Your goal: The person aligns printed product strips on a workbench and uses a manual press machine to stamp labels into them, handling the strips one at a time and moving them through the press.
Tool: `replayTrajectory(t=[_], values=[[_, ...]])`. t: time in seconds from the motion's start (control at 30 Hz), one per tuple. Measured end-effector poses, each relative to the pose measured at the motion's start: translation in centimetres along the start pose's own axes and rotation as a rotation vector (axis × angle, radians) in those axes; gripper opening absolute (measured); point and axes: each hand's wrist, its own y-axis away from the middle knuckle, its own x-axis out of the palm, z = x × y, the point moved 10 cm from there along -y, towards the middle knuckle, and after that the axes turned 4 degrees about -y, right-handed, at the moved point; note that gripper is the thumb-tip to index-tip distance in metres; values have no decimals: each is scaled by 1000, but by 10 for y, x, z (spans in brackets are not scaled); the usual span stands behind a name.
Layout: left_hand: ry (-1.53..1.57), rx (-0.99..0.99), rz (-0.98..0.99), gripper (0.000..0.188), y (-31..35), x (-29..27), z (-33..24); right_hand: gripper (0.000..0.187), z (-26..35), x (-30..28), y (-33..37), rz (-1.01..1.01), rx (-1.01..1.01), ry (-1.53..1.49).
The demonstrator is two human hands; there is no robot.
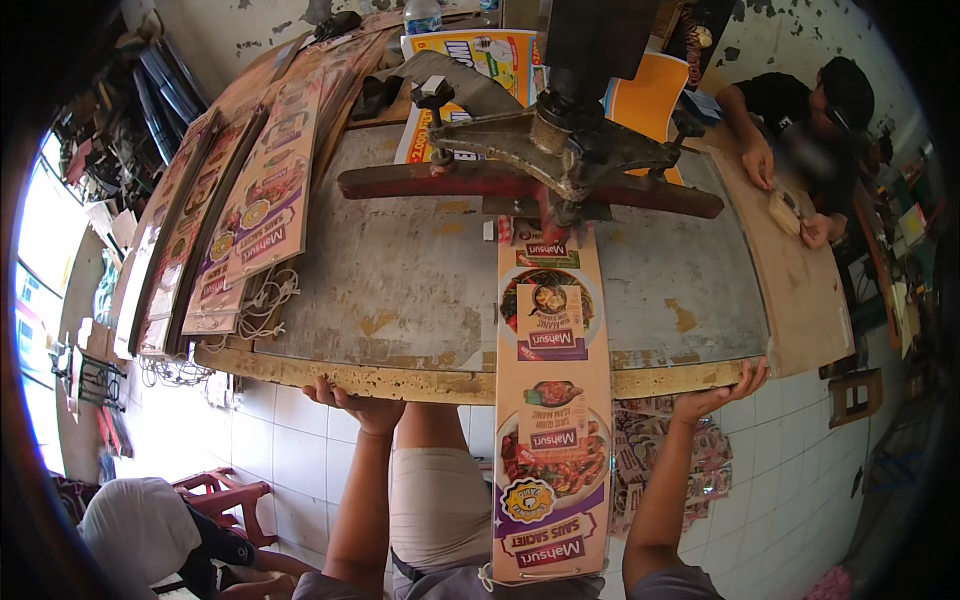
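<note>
My left hand [362, 410] grips the wooden front edge [420, 384] of the worktable from below, with its fingertips curled at the rim. Further right, my right hand [722, 392] holds the same edge, fingers bent up around it. Between the two hands lies a long printed cardboard strip [552, 375], peach-coloured with food pictures. It runs from beneath the press [560, 150] over the edge toward my lap, with a cord at its near end. The press has a dark metal frame and a red crossbar [440, 181]. Its contact with the strip's far end is partly hidden.
Stacks of similar printed strips [262, 200] with white cords [268, 300] lie at the left. Colourful posters [640, 92] are behind the press. At the right, another person [800, 150] handles a small bundle; a second person [140, 530] is low at the left. More printed pieces [665, 470] lie below the table.
</note>
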Motion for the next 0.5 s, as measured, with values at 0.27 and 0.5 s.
replayTrajectory(t=[0.27,0.5], values=[[7,-25,2,140,5,0,5,64,-3,-2,3,30,49,2],[23,-28,4,127,1,0,1,65,-3,-6,1,58,80,-7]])
